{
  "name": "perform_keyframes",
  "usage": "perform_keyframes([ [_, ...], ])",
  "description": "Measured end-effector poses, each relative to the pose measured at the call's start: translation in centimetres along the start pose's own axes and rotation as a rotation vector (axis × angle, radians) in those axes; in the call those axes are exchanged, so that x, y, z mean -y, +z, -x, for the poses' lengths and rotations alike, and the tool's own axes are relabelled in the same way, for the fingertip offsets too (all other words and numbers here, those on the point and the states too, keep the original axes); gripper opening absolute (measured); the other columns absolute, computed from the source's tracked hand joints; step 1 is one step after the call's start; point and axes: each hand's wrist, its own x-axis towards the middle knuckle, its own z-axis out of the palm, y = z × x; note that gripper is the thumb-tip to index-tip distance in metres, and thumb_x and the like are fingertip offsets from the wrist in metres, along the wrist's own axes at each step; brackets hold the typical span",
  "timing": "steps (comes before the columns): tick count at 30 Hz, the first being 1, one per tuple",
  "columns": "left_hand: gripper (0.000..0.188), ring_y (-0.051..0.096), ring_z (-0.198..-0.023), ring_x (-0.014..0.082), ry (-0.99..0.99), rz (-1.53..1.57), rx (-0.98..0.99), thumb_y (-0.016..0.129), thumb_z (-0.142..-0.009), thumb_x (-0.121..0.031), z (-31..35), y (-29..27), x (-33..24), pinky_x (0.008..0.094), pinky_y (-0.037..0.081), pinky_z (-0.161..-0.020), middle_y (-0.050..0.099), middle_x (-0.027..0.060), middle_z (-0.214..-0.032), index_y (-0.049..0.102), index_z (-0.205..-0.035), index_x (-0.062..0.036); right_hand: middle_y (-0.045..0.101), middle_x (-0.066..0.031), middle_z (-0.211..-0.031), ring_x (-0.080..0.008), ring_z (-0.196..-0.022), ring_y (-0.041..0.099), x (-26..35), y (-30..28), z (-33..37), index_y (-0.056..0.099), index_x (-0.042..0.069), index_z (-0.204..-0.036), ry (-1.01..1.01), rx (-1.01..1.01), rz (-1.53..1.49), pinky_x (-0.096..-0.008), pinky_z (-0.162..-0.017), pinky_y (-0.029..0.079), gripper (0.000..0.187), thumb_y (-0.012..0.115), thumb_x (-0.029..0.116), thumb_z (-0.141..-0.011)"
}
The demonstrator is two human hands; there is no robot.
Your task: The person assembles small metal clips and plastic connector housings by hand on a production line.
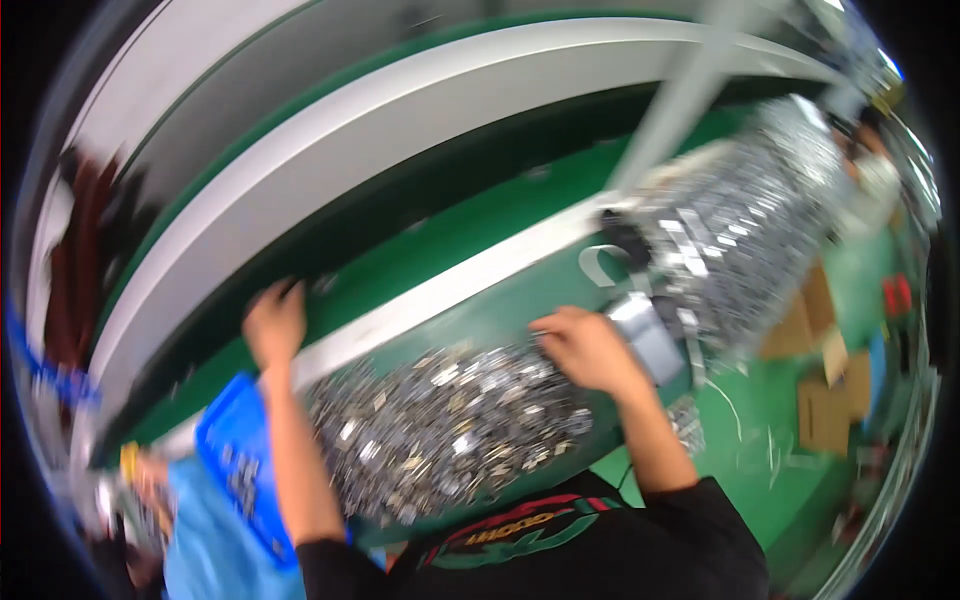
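A broad heap of small shiny metal parts (450,430) lies on the green tabletop in front of me. My left hand (275,325) is stretched past the white rail, over the green belt strip (460,215) beyond the heap. Its fingers are curled together, and blur hides what they may hold. Just beyond the heap's right end is my right hand (590,350), fingers bent in a pinch; anything between them is too small to make out. Under my left forearm, a blue tray (225,425) with some small parts in it slants at the heap's left side.
A white rail (480,270) runs between table and belt. Right of my right hand stand a grey box-shaped device (648,340) and a white loop of tape or strip (600,265). Farther right are stacked shiny trays (730,230) and cardboard boxes (825,410). A person in blue (205,530) is at the left.
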Motion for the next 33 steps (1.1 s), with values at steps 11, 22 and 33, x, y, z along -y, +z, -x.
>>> perform_keyframes([
  [11,0.033,0.063,-0.079,0.0168,-0.107,0.035,0.18,0.066,-0.08,-0.003,0.2,-2.2,7.4,0.0298,0.049,-0.073,0.065,0.0094,-0.09,0.061,-0.112,0.0013,0.056,-0.004,-0.095,-0.0083,-0.076,0.056,1.6,1.4,1.0,0.066,0.002,-0.11,0.054,-0.081,-0.721,-0.0249,-0.067,0.046,0.024,0.062,0.004,-0.087],
  [22,0.033,0.065,-0.074,0.0177,-0.364,1.365,0.338,0.06,-0.087,-0.001,11.6,-5.3,-9.0,0.0259,0.055,-0.068,0.066,0.0124,-0.096,0.058,-0.119,0.0076,0.062,-0.0025,-0.081,-0.0073,-0.067,0.056,5.6,5.2,-0.6,0.064,-0.004,-0.108,0.233,0.102,-1.217,-0.022,-0.059,0.045,0.023,0.066,0.008,-0.088],
  [33,0.042,0.061,-0.097,0.0271,-0.34,2.06,0.786,0.051,-0.093,-0.013,15.1,-4.7,-11.1,0.0306,0.051,-0.087,0.059,0.0222,-0.114,0.048,-0.126,0.0123,0.057,-0.0074,-0.098,-0.0156,-0.082,0.058,9.0,2.4,-1.7,0.072,0.004,-0.096,-0.354,-0.206,-0.66,-0.0265,-0.071,0.049,0.017,0.071,0.001,-0.079],
])
